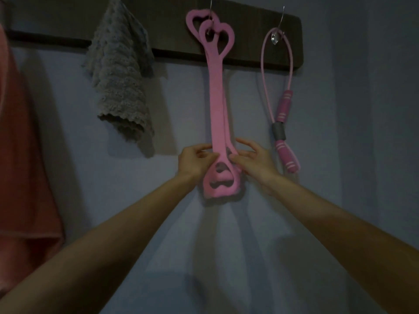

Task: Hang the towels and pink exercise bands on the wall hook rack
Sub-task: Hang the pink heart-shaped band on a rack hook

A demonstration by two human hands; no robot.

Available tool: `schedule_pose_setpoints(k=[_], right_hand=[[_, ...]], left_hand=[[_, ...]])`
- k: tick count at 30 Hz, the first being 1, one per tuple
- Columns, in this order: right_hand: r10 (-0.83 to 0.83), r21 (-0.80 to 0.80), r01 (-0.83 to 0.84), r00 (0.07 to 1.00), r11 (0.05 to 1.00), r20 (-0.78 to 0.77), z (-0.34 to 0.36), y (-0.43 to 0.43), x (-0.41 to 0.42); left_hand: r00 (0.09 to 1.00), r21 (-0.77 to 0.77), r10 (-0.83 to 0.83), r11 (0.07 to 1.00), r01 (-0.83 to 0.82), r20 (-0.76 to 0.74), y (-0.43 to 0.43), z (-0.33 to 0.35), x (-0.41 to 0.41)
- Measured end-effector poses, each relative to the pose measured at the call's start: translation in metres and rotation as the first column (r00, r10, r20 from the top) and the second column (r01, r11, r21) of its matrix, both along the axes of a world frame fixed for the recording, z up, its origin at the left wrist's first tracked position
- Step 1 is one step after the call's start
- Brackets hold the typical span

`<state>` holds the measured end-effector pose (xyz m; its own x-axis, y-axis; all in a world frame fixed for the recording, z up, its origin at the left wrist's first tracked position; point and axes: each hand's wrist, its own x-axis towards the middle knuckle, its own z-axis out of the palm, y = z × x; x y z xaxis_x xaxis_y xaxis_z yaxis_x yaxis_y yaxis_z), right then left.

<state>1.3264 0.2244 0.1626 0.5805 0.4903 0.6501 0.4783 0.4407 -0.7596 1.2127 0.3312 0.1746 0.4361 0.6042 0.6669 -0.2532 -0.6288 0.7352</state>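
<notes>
A dark wooden hook rack (249, 39) runs along the top of the wall. From a middle hook hang flat pink exercise bands (217, 96) with heart-shaped ends, one behind the other. My left hand (196, 162) and my right hand (251, 160) meet at the bands' lower hearts, fingertips pinching the pink material from each side. A pink tube band with foam handles (284, 132) hangs on the right hook. A grey towel (120, 80) hangs from a hook on the left. A salmon-pink towel (20, 155) hangs at the far left edge.
The wall (351, 155) is pale blue-grey and dimly lit. A clear crystal knob (275, 38) shows on the right hook. Both forearms reach up from the bottom of the view.
</notes>
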Motion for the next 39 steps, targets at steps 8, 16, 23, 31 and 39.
schedule_pose_setpoints(k=[8,16,23,31,39], right_hand=[[-0.029,0.013,0.029,1.0,0.999,0.003,-0.02,-0.009,-0.012],[0.034,-0.1,-0.034,0.999,0.994,-0.007,-0.022,-0.031,-0.021],[-0.015,-0.129,0.02,0.999,0.991,0.044,-0.035,-0.075,-0.027],[0.039,-0.166,-0.017,0.991,0.986,0.127,-0.077,-0.133,-0.06],[-0.039,-0.268,0.237,0.812,0.934,0.583,-0.154,-0.177,-0.114]], left_hand=[[0.998,-0.056,0.059,0.997,-0.058,0.021,-0.014,-0.016,-0.02],[0.99,0.013,0.079,0.997,-0.078,-0.115,-0.021,-0.026,-0.036],[0.958,0.157,0.24,0.964,-0.216,-0.157,-0.041,-0.052,-0.069],[0.885,0.505,0.365,0.843,-0.183,-0.288,-0.088,-0.092,-0.127],[0.756,0.791,0.603,0.58,-0.196,-0.255,-0.139,-0.162,-0.181]])
